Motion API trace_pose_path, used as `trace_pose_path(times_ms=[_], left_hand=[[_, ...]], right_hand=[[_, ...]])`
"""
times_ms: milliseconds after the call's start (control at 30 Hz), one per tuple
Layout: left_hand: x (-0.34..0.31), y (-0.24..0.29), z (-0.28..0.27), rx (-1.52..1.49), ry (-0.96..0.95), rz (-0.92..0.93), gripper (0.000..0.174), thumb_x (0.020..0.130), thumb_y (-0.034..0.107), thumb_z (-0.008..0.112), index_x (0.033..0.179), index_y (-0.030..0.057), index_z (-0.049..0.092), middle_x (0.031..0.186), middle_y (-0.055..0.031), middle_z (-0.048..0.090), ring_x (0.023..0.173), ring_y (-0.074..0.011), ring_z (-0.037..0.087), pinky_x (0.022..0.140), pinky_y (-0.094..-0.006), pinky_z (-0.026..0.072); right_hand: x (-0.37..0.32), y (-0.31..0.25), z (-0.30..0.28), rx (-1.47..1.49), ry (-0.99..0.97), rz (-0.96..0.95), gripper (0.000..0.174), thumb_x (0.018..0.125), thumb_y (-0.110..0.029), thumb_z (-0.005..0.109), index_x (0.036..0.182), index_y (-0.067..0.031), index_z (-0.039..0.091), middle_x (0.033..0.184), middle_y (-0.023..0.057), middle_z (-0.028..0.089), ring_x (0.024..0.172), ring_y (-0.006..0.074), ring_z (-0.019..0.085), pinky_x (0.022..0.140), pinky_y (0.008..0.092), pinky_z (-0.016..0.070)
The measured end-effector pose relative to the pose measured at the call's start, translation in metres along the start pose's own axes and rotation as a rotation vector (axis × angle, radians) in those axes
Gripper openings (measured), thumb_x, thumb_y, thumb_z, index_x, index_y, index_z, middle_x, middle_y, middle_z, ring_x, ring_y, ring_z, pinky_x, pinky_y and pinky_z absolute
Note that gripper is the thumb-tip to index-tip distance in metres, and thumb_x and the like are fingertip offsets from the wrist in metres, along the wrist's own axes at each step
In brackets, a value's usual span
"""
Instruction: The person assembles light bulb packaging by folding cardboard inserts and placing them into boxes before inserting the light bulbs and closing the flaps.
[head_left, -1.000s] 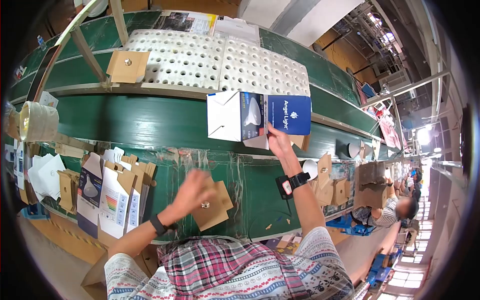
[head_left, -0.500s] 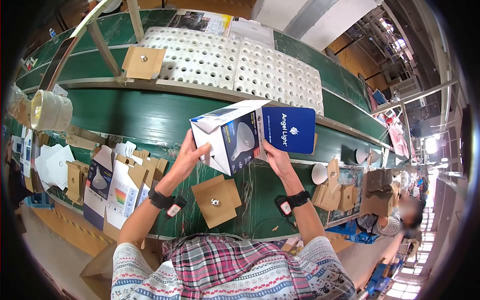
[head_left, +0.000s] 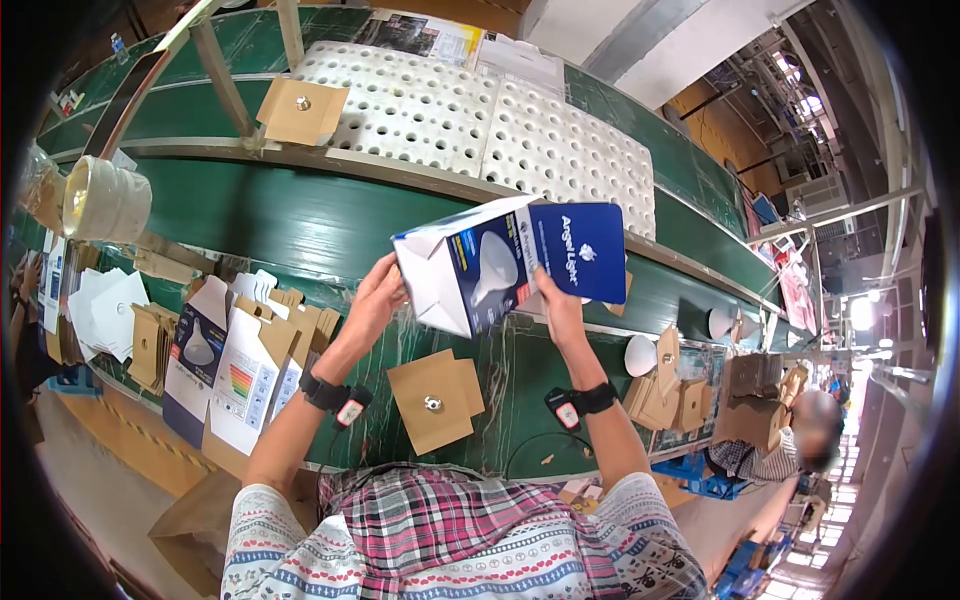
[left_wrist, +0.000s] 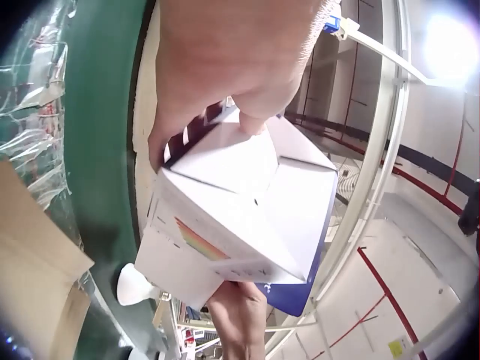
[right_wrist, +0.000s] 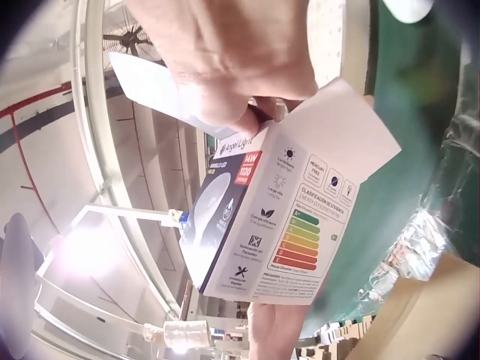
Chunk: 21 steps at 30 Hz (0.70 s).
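Two hands [head_left: 375,298] [head_left: 562,315] at box [head_left: 490,265] over grn bench [head_left: 530,390], brightly lit rm [head_left: 120,495]

The head view looks down from above, while both wrist views share the box [head_left: 495,265] close up.

held printed carton [head_left: 490,262]: 1 | perforated white boards [head_left: 400,112] [head_left: 572,150]: 2 | wrist cameras [head_left: 351,411] [head_left: 567,412]: 2
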<state>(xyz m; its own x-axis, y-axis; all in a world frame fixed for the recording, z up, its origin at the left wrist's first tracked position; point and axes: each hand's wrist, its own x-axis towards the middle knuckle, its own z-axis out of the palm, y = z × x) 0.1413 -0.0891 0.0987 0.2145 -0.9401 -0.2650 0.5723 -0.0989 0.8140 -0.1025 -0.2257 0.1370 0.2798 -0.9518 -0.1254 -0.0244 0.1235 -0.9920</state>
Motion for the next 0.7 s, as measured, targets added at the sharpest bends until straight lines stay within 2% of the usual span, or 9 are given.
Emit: trace_pose_path(times_ms=[67,133,167,267,333,367,467,533,700], left_hand=[[-0.004,0.011,-0.006,0.177,0.092,0.064,0.044,0.095,0.031,0.048,0.130,0.0057,0.042,0.126,-0.0057,0.051,0.111,-0.0157,0.052,0.088,-0.0275,0.0417],[-0.008,0.001,-0.032,0.302,0.157,0.086,0.041,0.094,0.029,0.049,0.127,0.0051,0.047,0.123,-0.0075,0.054,0.109,-0.0167,0.055,0.088,-0.0287,0.0422],[-0.015,-0.002,-0.046,0.332,0.167,0.082,0.040,0.094,0.029,0.050,0.126,0.0046,0.047,0.121,-0.0077,0.055,0.108,-0.0168,0.055,0.088,-0.0290,0.0424],[-0.054,-0.004,-0.080,0.383,0.211,0.097,0.033,0.093,0.022,0.052,0.119,0.0020,0.052,0.110,-0.0082,0.060,0.100,-0.0166,0.059,0.085,-0.0287,0.0451],[-0.080,0.002,-0.096,0.395,0.282,0.031,0.027,0.092,0.015,0.053,0.114,0.0004,0.056,0.102,-0.0079,0.063,0.095,-0.0145,0.060,0.082,-0.0270,0.0467],[-0.094,0.001,-0.107,0.540,0.326,0.141,0.027,0.090,0.015,0.055,0.112,-0.0007,0.056,0.097,-0.0094,0.064,0.088,-0.0179,0.062,0.079,-0.0283,0.0484],[-0.141,0.015,-0.147,0.924,0.552,0.169,0.031,0.084,0.013,0.061,0.111,-0.0016,0.056,0.098,-0.0138,0.063,0.092,-0.0251,0.061,0.083,-0.0331,0.0468],[-0.170,0.028,-0.175,1.378,0.671,0.255,0.045,0.076,0.017,0.068,0.114,-0.0029,0.053,0.109,-0.0189,0.056,0.106,-0.0322,0.053,0.091,-0.0378,0.0418],[-0.197,0.043,-0.241,1.549,0.877,0.205,0.081,0.064,0.028,0.077,0.128,-0.0016,0.039,0.129,-0.0219,0.041,0.122,-0.0368,0.037,0.101,-0.0437,0.0316]], right_hand=[[0.010,-0.019,0.010,-0.344,0.072,-0.054,0.032,0.086,-0.015,0.061,0.114,0.0008,0.057,0.108,0.0096,0.060,0.099,0.0187,0.055,0.089,0.0306,0.0414],[0.029,-0.029,0.024,-0.482,-0.123,-0.452,0.042,0.082,-0.015,0.061,0.122,-0.0040,0.053,0.119,0.0145,0.054,0.111,0.0270,0.050,0.096,0.0351,0.0367],[0.034,-0.038,0.032,-0.884,-0.213,-0.697,0.051,0.079,-0.018,0.061,0.128,-0.0108,0.049,0.128,0.0156,0.045,0.120,0.0331,0.041,0.101,0.0399,0.0323],[0.052,0.010,0.047,-1.179,-0.374,-0.813,0.052,0.079,-0.014,0.058,0.130,-0.0156,0.048,0.132,0.0137,0.041,0.124,0.0349,0.036,0.103,0.0416,0.0315],[0.066,0.045,0.048,-1.248,-0.535,-0.804,0.048,0.080,-0.009,0.054,0.127,-0.0106,0.048,0.134,0.0134,0.040,0.124,0.0348,0.036,0.104,0.0425,0.0310],[0.068,0.044,0.050,-1.232,-0.562,-0.798,0.049,0.078,-0.006,0.055,0.127,-0.0088,0.047,0.134,0.0143,0.039,0.124,0.0351,0.036,0.103,0.0429,0.0311],[0.061,0.027,0.058,-1.246,-0.519,-0.760,0.052,0.075,-0.002,0.056,0.126,-0.0061,0.046,0.133,0.0171,0.039,0.122,0.0364,0.037,0.103,0.0428,0.0306],[0.051,0.008,0.055,-1.313,-0.432,-0.742,0.052,0.074,0.000,0.056,0.125,-0.0052,0.046,0.132,0.0187,0.039,0.120,0.0373,0.038,0.103,0.0429,0.0308],[-0.014,-0.057,0.072,-1.159,-0.289,-0.748,0.042,0.074,0.007,0.048,0.115,-0.0018,0.052,0.118,0.0174,0.049,0.112,0.0348,0.045,0.096,0.0413,0.0364]])
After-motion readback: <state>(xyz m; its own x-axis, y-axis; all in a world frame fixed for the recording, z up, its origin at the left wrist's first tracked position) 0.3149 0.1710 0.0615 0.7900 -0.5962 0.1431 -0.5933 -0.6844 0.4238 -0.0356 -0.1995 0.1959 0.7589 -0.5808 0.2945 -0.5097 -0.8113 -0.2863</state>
